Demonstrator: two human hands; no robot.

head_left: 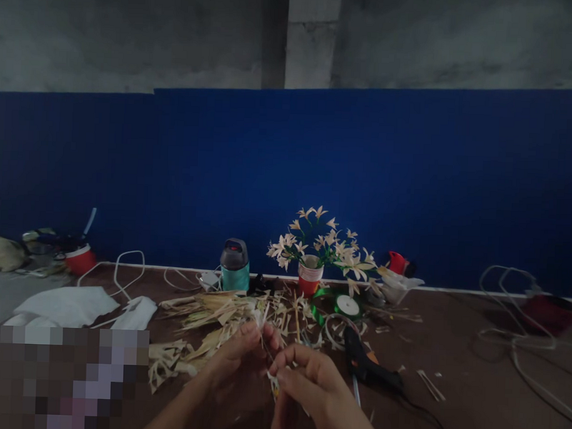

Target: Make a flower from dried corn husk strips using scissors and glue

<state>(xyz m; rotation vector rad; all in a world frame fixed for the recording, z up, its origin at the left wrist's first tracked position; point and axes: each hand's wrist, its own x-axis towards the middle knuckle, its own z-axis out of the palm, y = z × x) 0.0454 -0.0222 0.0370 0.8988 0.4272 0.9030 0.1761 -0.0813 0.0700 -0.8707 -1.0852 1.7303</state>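
Note:
Near the bottom centre, my left hand [244, 347] pinches a small pale flower-like piece [265, 317] pointing upward. My right hand [308, 381], just to its right, has thumb and forefinger closed on the thin stem [267, 351] below that piece. Dried pale husks [221, 315] lie spread behind and left of my hands. Beyond them a red and white cup [309, 278] holds pale flowers [329, 241] on green stems. A black glue gun [372, 364] lies to the right of my right hand.
A teal and grey bottle [235, 266] stands behind the husks. Green ribbon and a white spool [347, 305] lie near the cup. White plastic bags [69, 304] are at left. Cables [516, 338] and a dark red object [549, 313] are at right. A blue panel [269, 170] rises behind.

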